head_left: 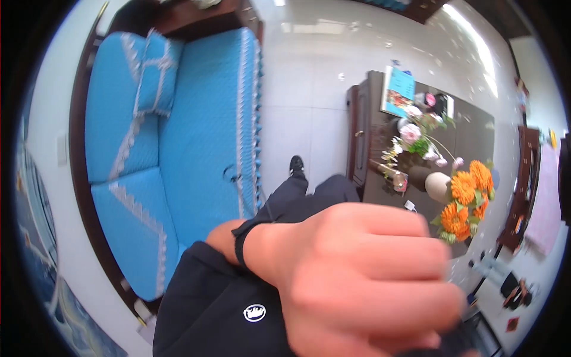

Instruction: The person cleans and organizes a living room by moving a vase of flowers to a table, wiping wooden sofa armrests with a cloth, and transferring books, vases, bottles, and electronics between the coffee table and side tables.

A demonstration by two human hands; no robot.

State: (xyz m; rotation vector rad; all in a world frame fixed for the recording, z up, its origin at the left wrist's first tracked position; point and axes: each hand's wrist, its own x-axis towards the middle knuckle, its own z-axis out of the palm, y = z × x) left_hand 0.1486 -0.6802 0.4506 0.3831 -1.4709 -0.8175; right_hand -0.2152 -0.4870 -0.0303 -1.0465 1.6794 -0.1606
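Pale floor tiles run between a blue-covered sofa on the left and a dark brown surface on the right. Beyond the surface, by the far right wall, another person is visible in a dark top.

Close to the camera, the left hand is balled up with its back showing, its fingers curled in and pressed together. They are slightly blurred, and whether they enclose anything cannot be told. A black wristband circles the wrist. Skin and a dark blur show below the fist; I cannot tell whether they belong to the right hand.

In this view the fist covers the surface's near end. Nearest to it are the orange flowers, towards the right edge, and a small white plug-like object, nearer the left edge. A rounded white vase sits just left of the orange blooms. Farther back are pink flowers with greenery, and a colourful booklet lies at the far left corner.

Dark trousers and one black shoe appear beyond the wrist.
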